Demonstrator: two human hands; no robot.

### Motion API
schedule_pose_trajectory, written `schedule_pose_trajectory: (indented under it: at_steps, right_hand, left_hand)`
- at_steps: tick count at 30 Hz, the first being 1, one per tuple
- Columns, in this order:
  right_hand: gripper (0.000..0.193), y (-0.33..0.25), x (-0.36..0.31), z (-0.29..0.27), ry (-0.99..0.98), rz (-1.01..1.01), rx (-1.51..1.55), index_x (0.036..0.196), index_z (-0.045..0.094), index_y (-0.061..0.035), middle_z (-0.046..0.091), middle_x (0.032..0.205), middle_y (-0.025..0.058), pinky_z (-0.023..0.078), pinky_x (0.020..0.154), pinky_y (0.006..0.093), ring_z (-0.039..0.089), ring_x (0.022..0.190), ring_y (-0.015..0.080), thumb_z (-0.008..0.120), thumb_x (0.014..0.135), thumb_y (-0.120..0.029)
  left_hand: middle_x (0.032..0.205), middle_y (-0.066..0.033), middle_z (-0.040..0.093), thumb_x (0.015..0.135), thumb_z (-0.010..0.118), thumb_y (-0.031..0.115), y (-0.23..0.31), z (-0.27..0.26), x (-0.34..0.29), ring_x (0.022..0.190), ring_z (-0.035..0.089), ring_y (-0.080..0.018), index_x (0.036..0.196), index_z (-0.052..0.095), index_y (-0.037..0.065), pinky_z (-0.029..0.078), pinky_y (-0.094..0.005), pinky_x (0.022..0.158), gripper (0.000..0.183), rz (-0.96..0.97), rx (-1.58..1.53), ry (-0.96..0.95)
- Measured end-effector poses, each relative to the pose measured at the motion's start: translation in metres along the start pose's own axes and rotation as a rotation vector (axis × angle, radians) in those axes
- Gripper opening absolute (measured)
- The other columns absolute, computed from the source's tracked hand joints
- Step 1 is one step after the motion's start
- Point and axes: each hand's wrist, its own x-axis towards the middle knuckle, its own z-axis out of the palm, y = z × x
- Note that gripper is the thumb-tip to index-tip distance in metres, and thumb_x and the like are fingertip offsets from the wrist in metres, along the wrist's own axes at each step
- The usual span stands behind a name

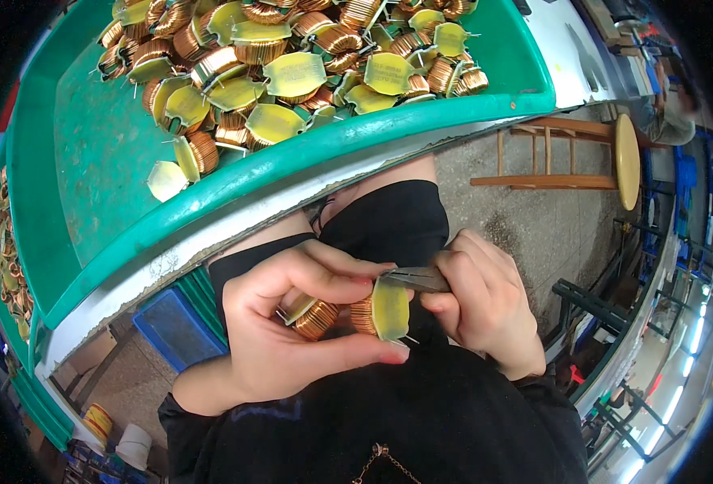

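Observation:
In front of my lap, my left hand point(288, 323) is closed around two copper-wound toroid coils. The outer coil point(390, 309) is pinched between thumb and fingertips, its yellow-green plate turned to the right and thin wire leads sticking out at the bottom. Tucked further into the palm is the second coil point(316, 318), partly covered by fingers. My right hand point(485, 298) is wrapped round grey metal pliers point(417, 279); their handles are hidden in the fist. The tapered jaws lie at the top edge of the outer coil's plate, close to my left fingertips.
A green tray point(292, 168) on the white table point(171, 256) bears a heap of similar coils point(292, 74). More coils point(11, 258) lie in another tray at far left. Below the table is a blue bin point(179, 327). A wooden stool point(626, 161) lies on its side at right.

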Motion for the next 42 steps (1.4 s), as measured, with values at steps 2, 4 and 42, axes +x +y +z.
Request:
schedule_pose_trajectory:
  at_steps: [2, 4, 42]
  right_hand:
    - [0.022, 0.001, 0.0, 0.001, 0.002, 0.001, 0.0, 0.081, 0.052, -0.0025, 0.044, 0.069, 0.0069, 0.039, 0.053, 0.0294, 0.042, 0.058, 0.0211, 0.061, 0.082, -0.023]
    - [0.023, 0.003, -0.001, 0.002, 0.004, -0.001, -0.005, 0.081, 0.052, -0.0025, 0.043, 0.069, 0.0068, 0.039, 0.053, 0.0294, 0.042, 0.058, 0.0208, 0.061, 0.082, -0.024]
    - [0.026, 0.008, 0.003, 0.011, 0.087, 0.005, 0.074, 0.087, 0.055, -0.0023, 0.052, 0.081, 0.0078, 0.04, 0.069, 0.0307, 0.046, 0.069, 0.0231, 0.058, 0.084, -0.028]
  left_hand:
    - [0.104, -0.0196, 0.06, 0.06, 0.08, -0.007, -0.001, 0.002, 0.0, 0.094, 0.062, -0.0263, 0.089, 0.054, -0.001, 0.053, -0.0328, 0.082, 0.04, -0.002, 0.001, 0.01]
    - [0.104, -0.0195, 0.06, 0.06, 0.08, -0.007, -0.001, 0.003, -0.001, 0.094, 0.062, -0.0259, 0.089, 0.054, -0.001, 0.052, -0.0325, 0.082, 0.039, -0.002, -0.001, 0.03]
    - [0.101, -0.0232, 0.059, 0.082, 0.067, 0.011, -0.005, -0.005, 0.005, 0.083, 0.064, -0.0326, 0.115, 0.05, -0.004, 0.056, -0.0341, 0.07, 0.04, -0.436, -0.643, -0.018]
